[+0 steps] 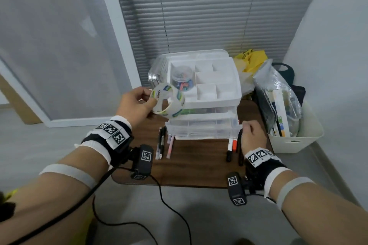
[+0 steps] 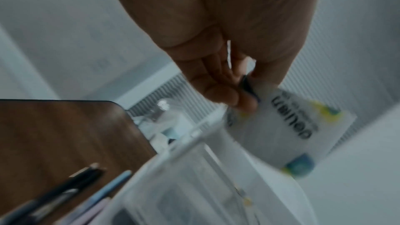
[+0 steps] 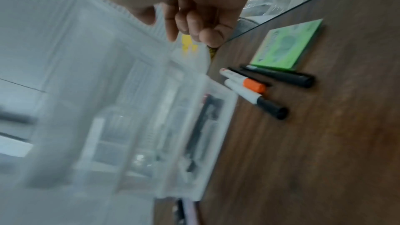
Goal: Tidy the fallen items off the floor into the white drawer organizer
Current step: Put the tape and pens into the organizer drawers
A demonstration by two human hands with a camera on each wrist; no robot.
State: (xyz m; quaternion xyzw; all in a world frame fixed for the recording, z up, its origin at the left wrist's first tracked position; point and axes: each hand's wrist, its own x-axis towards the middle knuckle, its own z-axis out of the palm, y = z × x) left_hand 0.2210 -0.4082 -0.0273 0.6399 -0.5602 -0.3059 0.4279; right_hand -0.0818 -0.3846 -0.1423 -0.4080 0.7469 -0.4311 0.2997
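Note:
My left hand [image 1: 150, 98] pinches a white roll of tape [image 1: 167, 101] with printed lettering, held just left of the white drawer organizer [image 1: 211, 103] at its top tray. The wrist view shows the left hand's [image 2: 251, 90] fingers and thumb on the tape roll's [image 2: 281, 131] edge. A clear jar of coloured clips [image 1: 182, 79] sits in the tray's left compartment. My right hand [image 1: 252, 133] is at the organizer's lower right front corner. The right hand's [image 3: 194, 23] fingers are curled with nothing in them.
The organizer stands on a brown wooden board [image 1: 199, 167]. Pens [image 1: 161, 143] lie at its left front, markers [image 1: 231, 148] at its right front beside a green sticky pad [image 3: 288, 47]. A white bin [image 1: 294, 143] of bags stands right, with a yellow bag [image 1: 251, 59] behind.

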